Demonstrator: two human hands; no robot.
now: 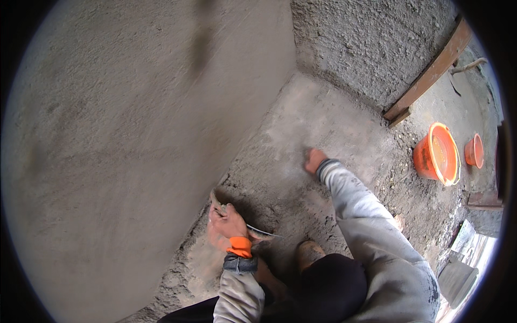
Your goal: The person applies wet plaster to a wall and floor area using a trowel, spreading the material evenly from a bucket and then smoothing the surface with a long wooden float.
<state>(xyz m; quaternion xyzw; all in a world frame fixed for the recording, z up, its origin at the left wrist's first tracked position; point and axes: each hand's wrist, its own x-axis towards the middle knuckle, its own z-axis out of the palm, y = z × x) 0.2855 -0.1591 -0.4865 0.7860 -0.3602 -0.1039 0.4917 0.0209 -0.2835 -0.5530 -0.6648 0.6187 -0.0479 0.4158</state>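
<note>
**Trowel held at the foot of a plastered wall**

The left hand [229, 222], in an orange-cuffed glove, has its fingers [218, 211] closed around the handle of a trowel [257, 231]. The thin metal blade juts out to the right of those fingers, lying low over the dusty floor [323, 124], and just ahead of the fingertips sits a small dark heap of mortar [239, 199] against the base of the grey plastered wall [134, 118].

The right hand [314, 160] reaches forward, well apart from the left; its fingers look curled into a loose fist pressed on the floor, though whether they grip anything cannot be told.

Far to the right of the right-hand fingers stand a large orange bucket [437, 154] and a smaller orange bucket [474, 151], near each other. Beyond them a wooden plank [431, 72] leans along a rough second wall [366, 48]. Below the left hand, a shoe [309, 253] rests on the floor.
</note>
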